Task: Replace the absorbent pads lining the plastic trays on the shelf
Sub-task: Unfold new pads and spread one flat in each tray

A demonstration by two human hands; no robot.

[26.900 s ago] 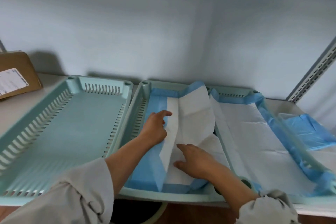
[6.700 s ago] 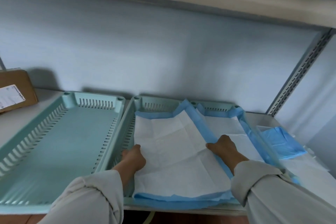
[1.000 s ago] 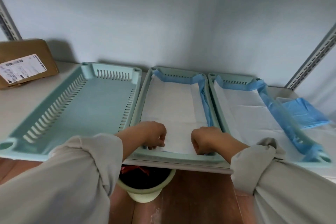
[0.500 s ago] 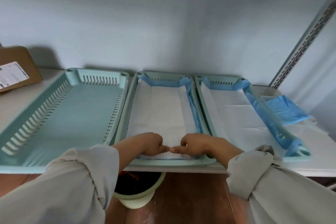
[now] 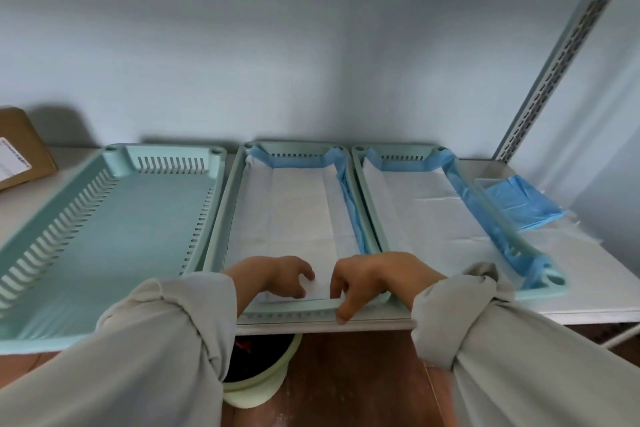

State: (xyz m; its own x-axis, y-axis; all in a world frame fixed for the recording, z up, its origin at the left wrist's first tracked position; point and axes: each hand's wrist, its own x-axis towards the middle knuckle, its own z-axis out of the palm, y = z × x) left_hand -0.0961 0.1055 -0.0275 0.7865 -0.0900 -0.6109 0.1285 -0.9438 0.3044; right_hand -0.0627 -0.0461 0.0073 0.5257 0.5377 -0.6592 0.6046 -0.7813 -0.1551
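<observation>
At the 9 o'clock side of the shelf (image 5: 588,291) stands a cardboard box (image 5: 20,149). Next to it, toward 3 o'clock, lies the left tray (image 5: 114,236), which has no pad inside. The middle tray (image 5: 294,308) holds a white absorbent pad (image 5: 298,211) with blue edges folded up at the far wall and at the right wall. The right tray (image 5: 540,291) is lined in the same way, and a folded blue pad (image 5: 516,201) rests on the shelf beside it, at the far 3 o'clock end. Below the shelf edge a green bin (image 5: 259,388) shows.

The left hand (image 5: 273,276) rests on the near end of the middle pad with curled fingers; it seems to press the pad down, though a real pinch cannot be told. The right hand (image 5: 367,279) is also curled, its fingers over the near rim of the middle tray, and one finger points down past the rim. Whether this grip holds the pad edge cannot be told.

The pad's long axis runs from 6 to 12 o'clock, straight away from both hands. The empty left tray lies at 9 o'clock from the hands, nearer to the left hand, while the folded pad lies at about 2 o'clock, nearer to the right hand. Probably the next move is a reach of the right hand for that folded pad.
</observation>
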